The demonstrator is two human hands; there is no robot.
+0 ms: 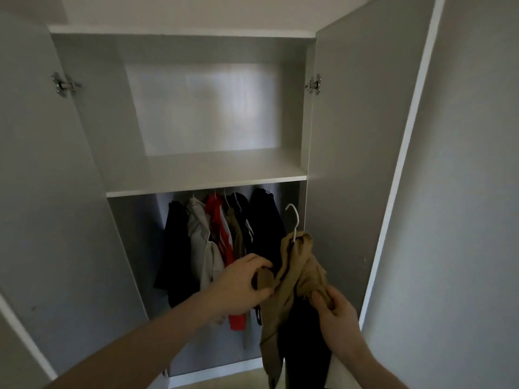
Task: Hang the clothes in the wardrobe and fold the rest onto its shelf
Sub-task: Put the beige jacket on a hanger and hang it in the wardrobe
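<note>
A tan garment [292,279] hangs on a white hanger [294,220] in front of the open wardrobe, its hook free in the air below the shelf. My left hand [241,284] grips the garment's left shoulder. My right hand [334,310] pinches a bunched fold on its right side. Behind them, several garments hang in a row: black [175,242], light grey [200,242], red [217,228], olive and dark navy [265,217]. The rail itself is hidden by the white shelf [207,175].
Both grey wardrobe doors stand open, the left door [42,192] and the right door [362,136] flanking me. A top panel [182,32] closes the shelf compartment. The wardrobe's white base edge [213,374] lies low in front.
</note>
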